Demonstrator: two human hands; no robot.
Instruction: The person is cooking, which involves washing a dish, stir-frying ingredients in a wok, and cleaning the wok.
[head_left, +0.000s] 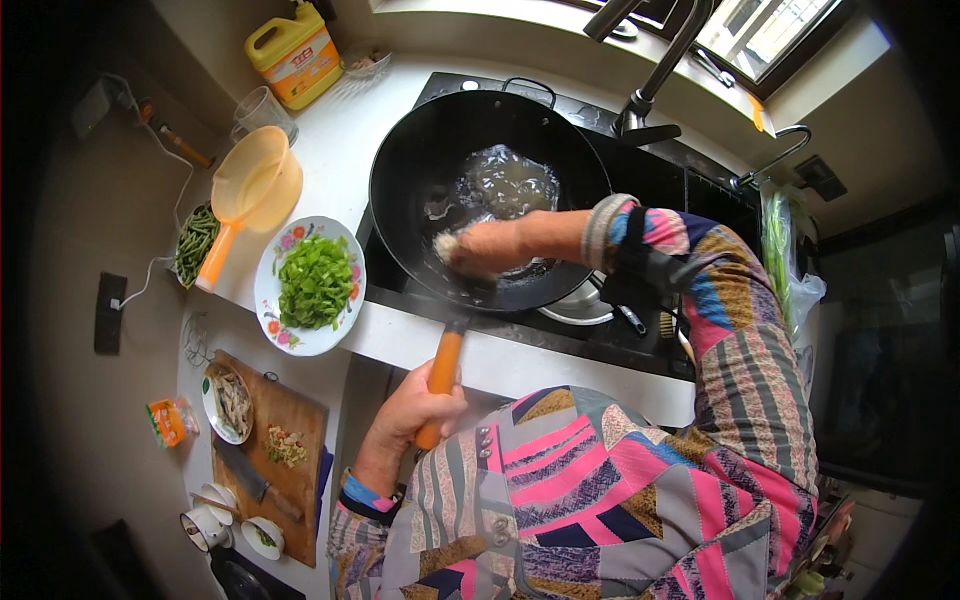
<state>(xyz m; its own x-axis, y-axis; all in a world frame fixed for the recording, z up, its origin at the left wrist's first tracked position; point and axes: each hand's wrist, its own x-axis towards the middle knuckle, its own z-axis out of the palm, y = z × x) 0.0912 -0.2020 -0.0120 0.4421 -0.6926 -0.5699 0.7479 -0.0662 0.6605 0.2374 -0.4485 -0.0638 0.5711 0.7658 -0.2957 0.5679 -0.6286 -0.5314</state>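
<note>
My left hand (420, 405) is closed around the orange wooden handle (446, 367) of a large black wok (412, 150). The wok rests over the black sink, tilted slightly, with bubbly water (510, 180) pooled inside. Down inside the wok, my right hand (484, 251) presses a pale, blurred scrubber or wad (448, 246) against the near left wall. Its fingers are motion-blurred. Left of the wok stands a floral plate (266, 300) with chopped green vegetable (315, 281).
A yellow plastic dipper (289, 176), a glass mug (262, 112) and a yellow jug (300, 60) stand at the left. A faucet (637, 112) rises behind the wok. A cleaver (241, 469) lies on a wooden board (300, 405). A metal lid (581, 304) sits under the wok's right edge.
</note>
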